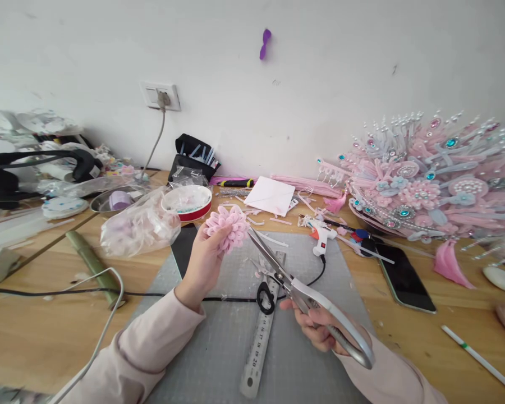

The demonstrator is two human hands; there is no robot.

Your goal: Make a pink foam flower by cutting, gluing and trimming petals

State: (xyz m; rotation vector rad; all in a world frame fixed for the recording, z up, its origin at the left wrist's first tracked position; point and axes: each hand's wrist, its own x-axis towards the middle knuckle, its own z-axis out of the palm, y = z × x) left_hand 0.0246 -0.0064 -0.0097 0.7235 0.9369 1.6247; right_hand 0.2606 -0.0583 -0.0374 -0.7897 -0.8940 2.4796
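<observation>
A fluffy pink flower [232, 229] with looped petals is pinched in my left hand [204, 261], above the far part of the grey cutting mat [219, 348]. My right hand [320, 328] grips large scissors [290, 283] by their grey and white handles. The scissor tips point up and left, close to the flower's right edge; whether they touch it I cannot tell. Under the scissors, a steel ruler [256, 353] lies on the mat beside small black-handled scissors [265, 298].
A white glue gun [323, 241] lies at the mat's right, its black cable crossing the mat. A phone [404, 278] and a large beaded pink headdress [421, 179] are at the right. Left are a red-rimmed tub [193, 212], plastic bags [138, 227] and a green tube [92, 266].
</observation>
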